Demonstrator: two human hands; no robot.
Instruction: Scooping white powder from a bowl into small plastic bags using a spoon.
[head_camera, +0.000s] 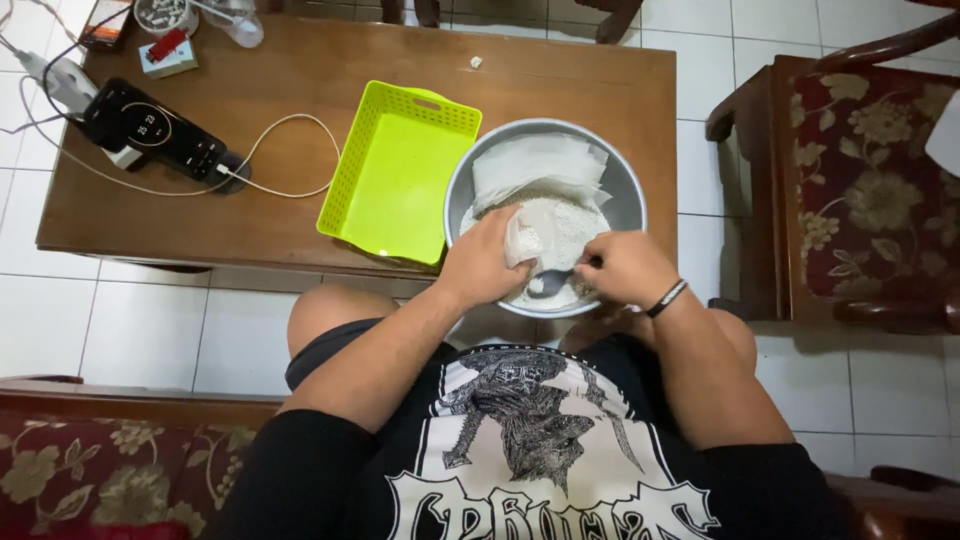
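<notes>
A round metal basin (630, 190) stands at the near right edge of the wooden table (300, 90). It holds white grains (575, 225) and a stack of clear plastic bags (535, 165) at its far side. My left hand (482, 262) grips a small clear plastic bag (522, 238) over the grains. Just right of it, my right hand (625, 268) holds a dark spoon (553, 282) whose bowl lies in the grains below the bag. A dark band sits on my right wrist.
A lime-green plastic basket (400, 170) lies empty left of the basin. A phone (150, 130) on a white cable, a power adapter and small items sit at the table's far left. A floral-cushioned wooden chair (860, 180) stands to the right, white tiled floor around.
</notes>
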